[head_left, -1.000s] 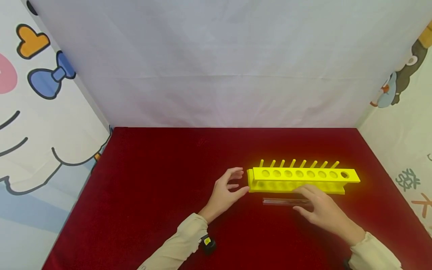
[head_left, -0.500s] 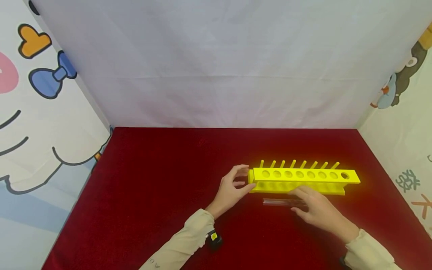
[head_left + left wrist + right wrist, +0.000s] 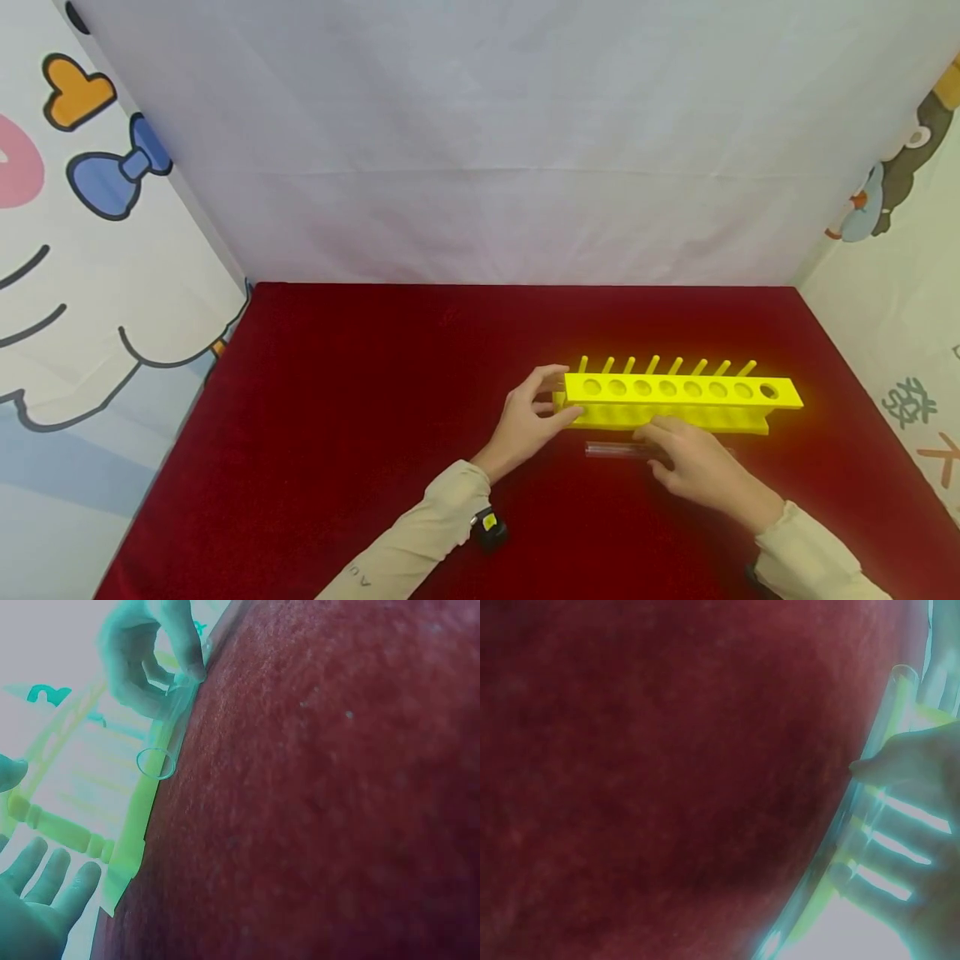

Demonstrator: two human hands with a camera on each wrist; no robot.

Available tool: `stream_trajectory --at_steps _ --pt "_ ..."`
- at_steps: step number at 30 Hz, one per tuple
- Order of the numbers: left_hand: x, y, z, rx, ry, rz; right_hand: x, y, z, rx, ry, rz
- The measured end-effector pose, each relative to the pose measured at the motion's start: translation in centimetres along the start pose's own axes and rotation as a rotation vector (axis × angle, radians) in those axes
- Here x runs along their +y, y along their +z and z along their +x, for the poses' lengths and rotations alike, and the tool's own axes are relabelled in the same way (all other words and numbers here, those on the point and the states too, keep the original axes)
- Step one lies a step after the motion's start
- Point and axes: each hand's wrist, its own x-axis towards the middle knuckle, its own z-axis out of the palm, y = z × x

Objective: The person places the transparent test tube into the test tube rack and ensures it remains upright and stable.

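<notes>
A yellow test tube rack (image 3: 678, 392) stands on the red cloth at centre right. My left hand (image 3: 525, 421) is at its left end, thumb in front and fingers toward the back. In the left wrist view, the fingers (image 3: 82, 889) spread beside the rack's end post; whether they touch it is unclear. A clear test tube (image 3: 611, 450) lies flat in front of the rack, its open mouth to the left. My right hand (image 3: 701, 467) straddles the tube near its middle, thumb on the near side, fingers on the far side. The hand hides part of the tube.
Red cloth (image 3: 360, 433) covers the table. A white curtain (image 3: 495, 167) rises behind it, with printed cloths (image 3: 97, 275) on both sides. Short yellow pegs (image 3: 653, 364) stick up along the rack's back.
My left hand has moved right, from beside the rack to around its left end. The right hand has slid slightly left along the tube, which lies where it was.
</notes>
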Motion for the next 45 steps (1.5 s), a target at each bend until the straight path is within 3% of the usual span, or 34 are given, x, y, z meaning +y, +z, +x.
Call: stream_trajectory --at_steps 16,45 --pt "-0.1 0.3 0.3 -0.013 0.011 0.009 -0.1 -0.7 0.1 -0.030 -0.009 -0.033" --pt "-0.3 0.3 0.2 0.007 0.005 0.025 -0.7 -3.1 -1.1 0.147 -0.087 -0.030"
